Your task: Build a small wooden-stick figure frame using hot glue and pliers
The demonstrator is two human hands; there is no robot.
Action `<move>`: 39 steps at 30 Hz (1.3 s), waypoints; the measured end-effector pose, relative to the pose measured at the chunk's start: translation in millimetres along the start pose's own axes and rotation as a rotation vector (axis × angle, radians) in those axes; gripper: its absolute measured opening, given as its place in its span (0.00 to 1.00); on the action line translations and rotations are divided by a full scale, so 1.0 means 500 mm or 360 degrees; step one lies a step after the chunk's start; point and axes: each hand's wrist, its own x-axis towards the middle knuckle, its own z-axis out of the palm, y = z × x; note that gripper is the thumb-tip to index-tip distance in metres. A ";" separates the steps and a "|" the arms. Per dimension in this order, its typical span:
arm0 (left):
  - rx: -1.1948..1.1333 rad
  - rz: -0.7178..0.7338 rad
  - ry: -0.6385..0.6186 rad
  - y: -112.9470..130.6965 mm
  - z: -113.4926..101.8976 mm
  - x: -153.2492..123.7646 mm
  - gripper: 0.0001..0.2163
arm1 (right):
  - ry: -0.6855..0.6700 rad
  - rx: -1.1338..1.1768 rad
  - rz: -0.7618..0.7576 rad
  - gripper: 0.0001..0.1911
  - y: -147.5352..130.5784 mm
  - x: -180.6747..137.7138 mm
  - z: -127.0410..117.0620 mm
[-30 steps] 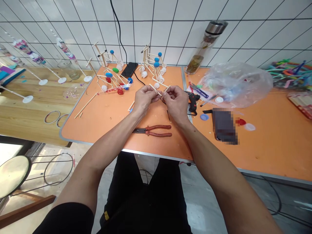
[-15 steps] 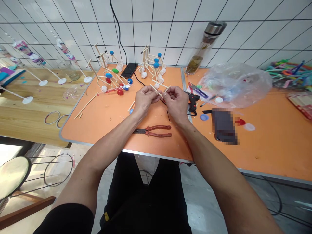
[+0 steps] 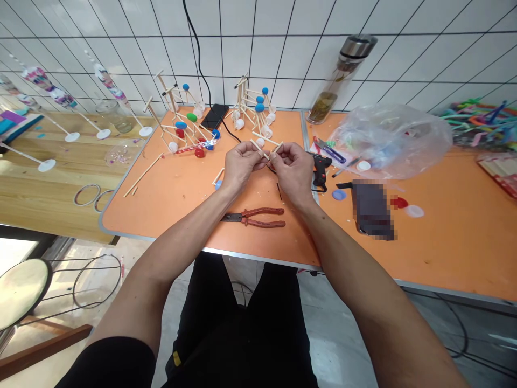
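Over the orange table (image 3: 181,215), my left hand (image 3: 242,164) pinches a thin wooden stick (image 3: 258,147). Close against it, my right hand (image 3: 293,168) grips a second wooden stick (image 3: 278,146), and the two sticks meet at my fingertips in a V shape. Whether they are joined there I cannot tell. Below my hands lie pliers with red handles (image 3: 262,217). Just right of my right hand is a black glue gun (image 3: 321,171). Behind my hands stands a stick frame with blue caps (image 3: 259,108) and white caps.
Another stick frame (image 3: 180,125) stands at back left near a black phone (image 3: 215,116). To the right are a glass bottle (image 3: 323,105), a clear plastic bag (image 3: 391,140), a utility knife (image 3: 331,151) and a blurred dark object (image 3: 371,207). A long stick (image 3: 143,175) lies left.
Almost nothing differs. Both hands keep the two sticks together in the same place, and the view has shifted very slightly.
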 end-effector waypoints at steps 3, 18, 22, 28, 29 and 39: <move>0.0010 -0.0008 0.0017 0.004 0.001 0.000 0.09 | -0.0005 -0.0001 0.0011 0.26 0.000 0.000 0.000; 0.0029 -0.0038 0.0079 0.001 0.003 0.001 0.09 | 0.0003 0.0079 0.0027 0.30 -0.006 -0.001 0.002; 0.0042 -0.0056 0.0089 0.005 0.002 -0.001 0.09 | -0.0008 0.0064 0.0014 0.29 -0.003 0.000 0.001; 0.0109 -0.0048 0.0082 0.008 0.001 -0.001 0.08 | -0.0059 -0.0007 0.0034 0.29 -0.002 0.001 -0.003; 0.0119 -0.0045 0.0087 0.008 0.002 -0.001 0.08 | -0.0066 -0.0030 0.0041 0.29 -0.003 0.001 -0.004; 0.0139 -0.0054 0.0095 0.007 0.001 0.002 0.09 | -0.0039 -0.0076 0.0058 0.29 -0.005 0.000 -0.004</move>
